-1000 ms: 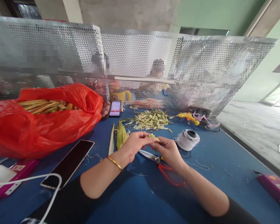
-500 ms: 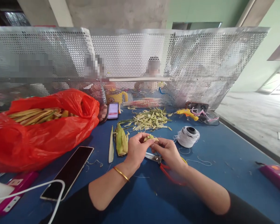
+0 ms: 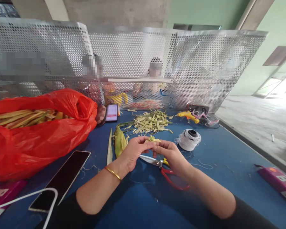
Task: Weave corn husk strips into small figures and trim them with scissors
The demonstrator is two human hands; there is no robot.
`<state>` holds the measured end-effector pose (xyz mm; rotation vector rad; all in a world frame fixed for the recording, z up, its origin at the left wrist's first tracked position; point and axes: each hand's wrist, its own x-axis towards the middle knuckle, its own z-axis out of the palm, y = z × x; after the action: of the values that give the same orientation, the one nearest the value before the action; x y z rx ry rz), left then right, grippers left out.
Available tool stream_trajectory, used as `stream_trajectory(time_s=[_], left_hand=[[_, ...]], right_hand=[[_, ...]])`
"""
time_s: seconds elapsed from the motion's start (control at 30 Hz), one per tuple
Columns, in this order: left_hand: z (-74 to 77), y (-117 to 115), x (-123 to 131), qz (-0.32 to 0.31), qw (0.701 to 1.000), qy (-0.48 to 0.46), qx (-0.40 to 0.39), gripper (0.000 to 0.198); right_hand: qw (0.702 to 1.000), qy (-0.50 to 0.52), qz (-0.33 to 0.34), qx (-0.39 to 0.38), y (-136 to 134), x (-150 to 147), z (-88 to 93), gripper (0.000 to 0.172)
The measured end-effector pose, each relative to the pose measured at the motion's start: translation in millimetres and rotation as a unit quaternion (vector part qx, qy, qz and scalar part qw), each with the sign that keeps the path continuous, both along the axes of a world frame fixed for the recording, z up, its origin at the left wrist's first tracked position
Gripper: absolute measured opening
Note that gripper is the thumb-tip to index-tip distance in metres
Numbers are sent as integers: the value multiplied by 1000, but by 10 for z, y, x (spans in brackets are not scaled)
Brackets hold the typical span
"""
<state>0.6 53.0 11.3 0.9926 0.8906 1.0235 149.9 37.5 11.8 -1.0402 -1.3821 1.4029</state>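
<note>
My left hand and my right hand meet over the blue table, both pinching a small folded yellow-green leaf piece between fingertips. A gold bangle sits on my left wrist. Red-handled scissors lie on the table under my right hand. Just left of my left hand lie a green folded leaf bundle and a pale leaf strip. A spool of white thread stands to the right of my hands.
A red plastic bag full of leaf strips fills the left. A dark phone and white cable lie near left. Leaf trimmings, a small phone and a yellow glue gun lie ahead. Perforated metal screen with people behind. Pink power strip right.
My hands keep pinching the leaf piece and have shifted only slightly. The view has turned a little to the right, sliding the table's things leftward.
</note>
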Motion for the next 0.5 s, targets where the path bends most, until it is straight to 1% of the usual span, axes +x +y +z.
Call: stream_trajectory(time_s=[0.1, 0.2, 0.27, 0.33, 0.5], left_hand=[[-17, 7, 41, 48, 998, -12, 28, 33], [-31, 22, 60, 94, 994, 8, 48, 35], [-46, 29, 62, 104, 993, 14, 53, 34], [-61, 29, 58, 87, 995, 2, 51, 34], [-91, 14, 48, -11, 995, -94, 21, 40]], right_hand=[[1000, -17, -15, 4, 6, -13, -43, 38], [999, -30, -25, 3, 9, -25, -59, 38], [999, -42, -22, 12, 5, -26, -53, 36], [999, -38, -20, 17, -5, -21, -41, 34], [1000, 19, -15, 12, -29, -13, -42, 31]])
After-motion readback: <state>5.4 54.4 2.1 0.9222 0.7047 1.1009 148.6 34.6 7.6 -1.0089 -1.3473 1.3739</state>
